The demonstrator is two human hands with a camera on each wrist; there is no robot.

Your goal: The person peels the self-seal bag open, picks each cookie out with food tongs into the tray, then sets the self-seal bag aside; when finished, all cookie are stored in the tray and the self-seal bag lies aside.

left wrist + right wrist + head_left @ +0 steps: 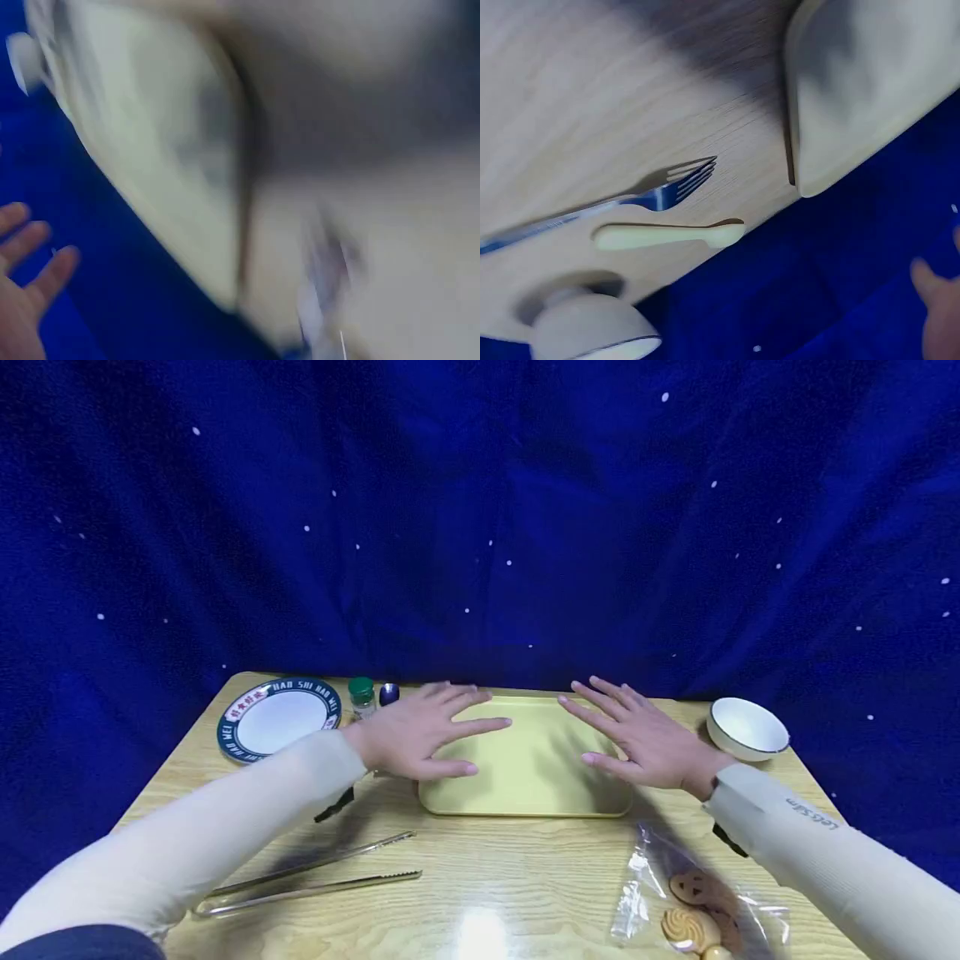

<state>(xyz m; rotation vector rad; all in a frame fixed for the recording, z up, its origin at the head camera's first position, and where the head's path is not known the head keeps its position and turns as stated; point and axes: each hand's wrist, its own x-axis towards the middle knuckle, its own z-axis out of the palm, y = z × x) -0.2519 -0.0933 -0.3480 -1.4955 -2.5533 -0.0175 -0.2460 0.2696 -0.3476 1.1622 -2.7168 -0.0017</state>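
Both arms, in pale sleeves, extend over the table (525,877) and converge toward its far edge. Left hand (420,731): back uppermost, fingers straight and spread, thumb pointing toward the right hand (645,739). Right hand: back uppermost, fingers likewise extended and apart, thumb directed toward the left. Hands well apart from each other; each wrist camera shows only part of its own hand.

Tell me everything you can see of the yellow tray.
The pale yellow tray is a shallow rectangle with rounded corners and a low raised rim, smooth and plastic-looking. It lies flat near the far edge of the table, long sides running left to right, its visible surface bare but for shadows. The left grip and right grip hang spread over its ends, partly hiding it, apparently not touching.
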